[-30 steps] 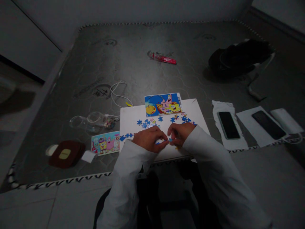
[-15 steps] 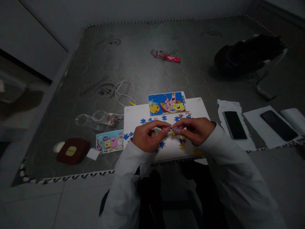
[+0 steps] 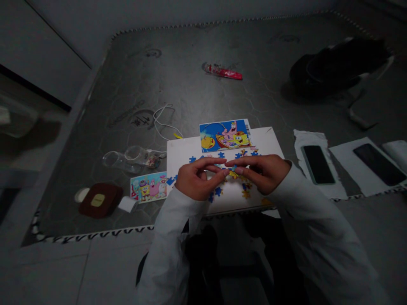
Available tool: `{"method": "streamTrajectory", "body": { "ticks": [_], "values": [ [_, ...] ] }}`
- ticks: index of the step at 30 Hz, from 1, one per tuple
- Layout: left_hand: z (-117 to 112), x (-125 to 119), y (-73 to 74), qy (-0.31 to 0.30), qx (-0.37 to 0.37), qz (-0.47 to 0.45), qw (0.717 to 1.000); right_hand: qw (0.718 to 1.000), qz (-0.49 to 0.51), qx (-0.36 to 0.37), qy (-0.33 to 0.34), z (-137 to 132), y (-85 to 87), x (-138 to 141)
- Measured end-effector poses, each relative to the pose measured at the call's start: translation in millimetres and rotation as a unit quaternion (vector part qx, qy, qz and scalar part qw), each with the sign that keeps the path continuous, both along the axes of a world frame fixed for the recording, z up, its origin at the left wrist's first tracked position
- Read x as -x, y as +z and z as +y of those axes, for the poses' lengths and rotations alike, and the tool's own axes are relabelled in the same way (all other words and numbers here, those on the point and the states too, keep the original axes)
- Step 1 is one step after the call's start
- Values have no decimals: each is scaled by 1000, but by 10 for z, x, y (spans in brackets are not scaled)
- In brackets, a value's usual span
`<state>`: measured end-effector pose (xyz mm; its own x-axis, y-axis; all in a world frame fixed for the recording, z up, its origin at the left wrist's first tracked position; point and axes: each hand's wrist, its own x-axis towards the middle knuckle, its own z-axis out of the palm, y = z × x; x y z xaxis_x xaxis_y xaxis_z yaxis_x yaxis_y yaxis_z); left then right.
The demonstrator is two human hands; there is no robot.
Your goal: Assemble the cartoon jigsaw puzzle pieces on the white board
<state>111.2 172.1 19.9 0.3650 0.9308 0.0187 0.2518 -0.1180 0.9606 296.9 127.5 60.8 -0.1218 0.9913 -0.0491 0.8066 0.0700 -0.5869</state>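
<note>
You have both hands together just below the centre of the frame, over a white rectangular board (image 3: 182,149). Your left hand (image 3: 197,180) comes in from the left and your right hand (image 3: 270,173) from the right, with index fingertips nearly meeting. Between your thumbs and index fingers you pinch a small blue-and-yellow cardboard puzzle section (image 3: 233,173); it sits right at the fingertips of both hands, midway between them and above the board. In this dim light it may be one piece or a few joined ones.

Below your grip, on the lower middle of the board, lie loose blue jigsaw pieces (image 3: 218,192) and yellow-and-blue jigsaw pieces (image 3: 246,193). More blue knobbed pieces (image 3: 221,155) lie in a row beyond your fingers, just under a glossy blue picture card with cartoon figures in a boat (image 3: 224,135) at the board's far edge. Left of your left hand, a pale-blue picture card with cartoon figures (image 3: 149,187) lies beside the board, near a reddish-brown box with rounded corners (image 3: 101,200) at the lower left. Right of your right hand, a dark-screened phone (image 3: 318,165) lies on white paper (image 3: 297,137).
</note>
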Motion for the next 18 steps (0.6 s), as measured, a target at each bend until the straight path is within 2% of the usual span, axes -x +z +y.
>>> {"method": "streamTrajectory", "body": {
  "ticks": [5,18],
  "values": [
    [-5,-19,17,15,27,-2,1000,1000,12,6,-13,4,6,16],
    [-22,-52,7,16,13,14,1000,994,72,75,-41,68,-84,-46]
  ]
}}
